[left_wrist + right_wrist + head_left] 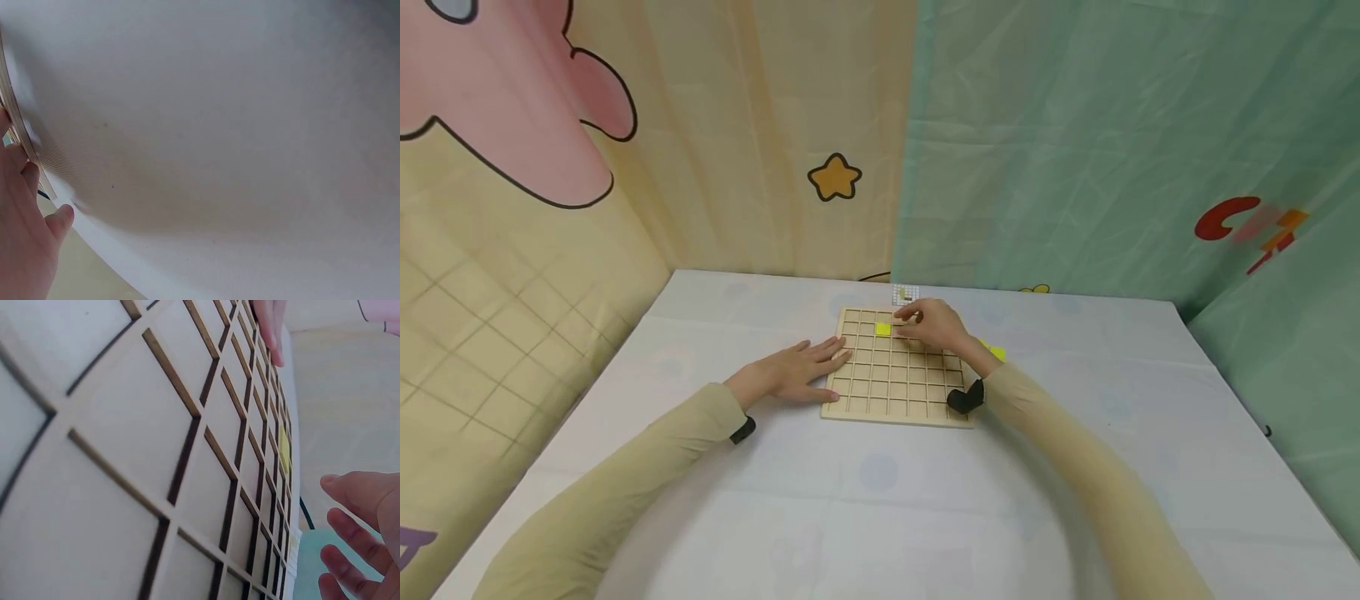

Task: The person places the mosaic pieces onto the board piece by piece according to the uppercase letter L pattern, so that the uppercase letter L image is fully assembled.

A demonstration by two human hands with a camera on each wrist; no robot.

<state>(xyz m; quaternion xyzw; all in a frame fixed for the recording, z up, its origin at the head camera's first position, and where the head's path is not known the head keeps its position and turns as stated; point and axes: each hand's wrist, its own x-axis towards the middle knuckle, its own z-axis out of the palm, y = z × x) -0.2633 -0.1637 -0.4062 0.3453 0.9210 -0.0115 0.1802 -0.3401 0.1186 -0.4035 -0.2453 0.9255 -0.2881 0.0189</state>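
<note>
Table (880,500): just your one wooden grid board (895,371) on it, mid-table.
Board: one yellow tile (883,329) seated in the second row from the far edge; every other cell I can see looks bare, so you're barely started I'd say.
Spare tiles: yellow ones (996,352) right of the board, count unclear.
Left hand (797,372): flat, fingers spread on the board's left edge.
Right hand (934,323): curled fingers hover by the seated tile; can't tell if you're pinching anything.
</note>
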